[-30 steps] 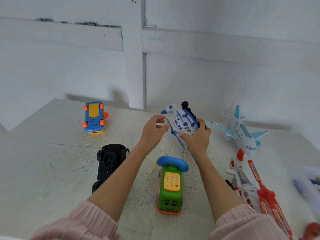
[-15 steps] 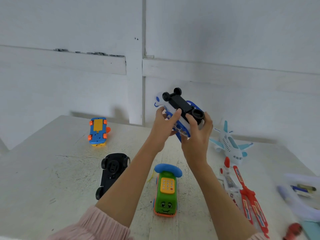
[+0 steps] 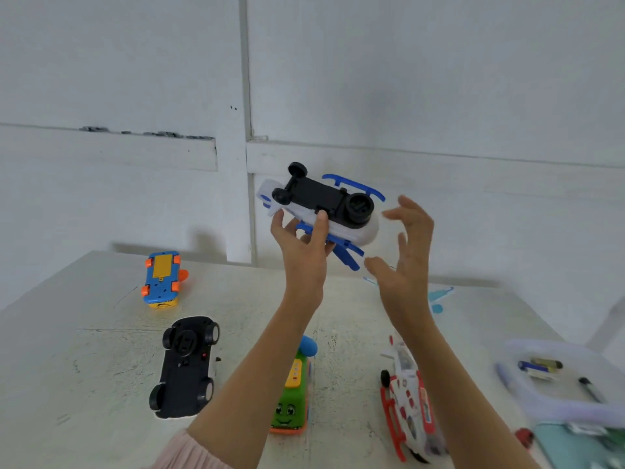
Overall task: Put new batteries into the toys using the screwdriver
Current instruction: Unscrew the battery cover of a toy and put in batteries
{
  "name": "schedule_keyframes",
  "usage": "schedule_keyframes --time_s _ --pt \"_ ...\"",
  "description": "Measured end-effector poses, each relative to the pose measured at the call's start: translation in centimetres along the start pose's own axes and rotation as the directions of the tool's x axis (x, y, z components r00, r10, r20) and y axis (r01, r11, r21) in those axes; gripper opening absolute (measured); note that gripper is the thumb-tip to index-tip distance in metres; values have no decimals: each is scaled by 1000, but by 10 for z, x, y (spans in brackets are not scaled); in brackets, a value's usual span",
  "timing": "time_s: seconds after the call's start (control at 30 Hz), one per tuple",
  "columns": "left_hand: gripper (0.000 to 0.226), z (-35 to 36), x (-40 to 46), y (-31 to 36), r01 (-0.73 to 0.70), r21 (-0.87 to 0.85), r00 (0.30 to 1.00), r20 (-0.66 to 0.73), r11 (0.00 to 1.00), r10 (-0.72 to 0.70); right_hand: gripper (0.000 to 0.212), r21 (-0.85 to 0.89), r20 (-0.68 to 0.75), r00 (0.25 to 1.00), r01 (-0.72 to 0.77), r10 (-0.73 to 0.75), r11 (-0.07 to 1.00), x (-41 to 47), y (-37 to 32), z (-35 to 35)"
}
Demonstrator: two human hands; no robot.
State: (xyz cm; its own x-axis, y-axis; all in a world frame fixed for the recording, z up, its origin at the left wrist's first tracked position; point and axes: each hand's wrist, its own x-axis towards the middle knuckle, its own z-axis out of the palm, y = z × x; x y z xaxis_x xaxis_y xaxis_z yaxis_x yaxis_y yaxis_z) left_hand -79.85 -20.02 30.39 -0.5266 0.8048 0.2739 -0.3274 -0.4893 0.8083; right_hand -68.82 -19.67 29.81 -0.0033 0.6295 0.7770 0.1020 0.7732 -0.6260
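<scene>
Your left hand (image 3: 306, 252) grips the white-and-blue helicopter toy (image 3: 324, 206), belly-up, raised above the table (image 3: 84, 350) against the white panelled wall (image 3: 439, 79). Your right hand (image 3: 406, 262) hovers just beside it, fingers spread, holding nothing. The pale tabletop looks scuffed and scratched. A clear tray (image 3: 527, 390) at its right edge holds batteries (image 3: 541, 365).

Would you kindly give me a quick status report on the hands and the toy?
Left hand grips blue-and-white toy helicopter, belly up, raised off table. Right hand open beside it, not touching. Nothing between them.
</scene>
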Motion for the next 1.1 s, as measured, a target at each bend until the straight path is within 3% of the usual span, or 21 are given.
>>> schedule_keyframes --time_s 0.1,0.2,0.47,0.57,0.63,0.73,0.8,0.9,1.0,1.1 --pt "67 19 -9 -4 -46 -3 999 5 999 46 64 89 12 963 -270 270 959 8 -3 -19" --pt "65 41 -26 -12 -63 26 997 53 998 61 79 260 131 873 -487 470 834 21 -5 -41" --pt "53 78 -62 -27 -153 216 952 293 964 85 75 467 -55 874 -405 483 786 27 6 -94" --pt "38 76 -69 -21 -335 473 930 307 815 204 74 562 -67 865 -379 497 735 35 9 -127" --pt "34 76 -73 -14 -449 531 893 285 718 347 75 577 -48 877 -367 479 729 41 11 -150" --pt "60 85 -74 -3 -617 600 782 396 508 482 74 496 -6 895 -384 446 779 46 15 -183" --pt "83 94 -73 2 -693 613 717 531 379 452 76 410 42 902 -407 429 816 46 16 -199" --pt "101 112 -77 5 -692 611 715 655 383 245 78 334 108 920 -390 377 858 40 16 -217" --pt "90 127 -88 -3 -668 635 711 698 388 84 72 267 175 931 -358 321 895 36 17 -229" --pt "67 135 -97 -21 -702 612 690 710 364 139 73 231 189 936 -337 298 913 35 18 -242"
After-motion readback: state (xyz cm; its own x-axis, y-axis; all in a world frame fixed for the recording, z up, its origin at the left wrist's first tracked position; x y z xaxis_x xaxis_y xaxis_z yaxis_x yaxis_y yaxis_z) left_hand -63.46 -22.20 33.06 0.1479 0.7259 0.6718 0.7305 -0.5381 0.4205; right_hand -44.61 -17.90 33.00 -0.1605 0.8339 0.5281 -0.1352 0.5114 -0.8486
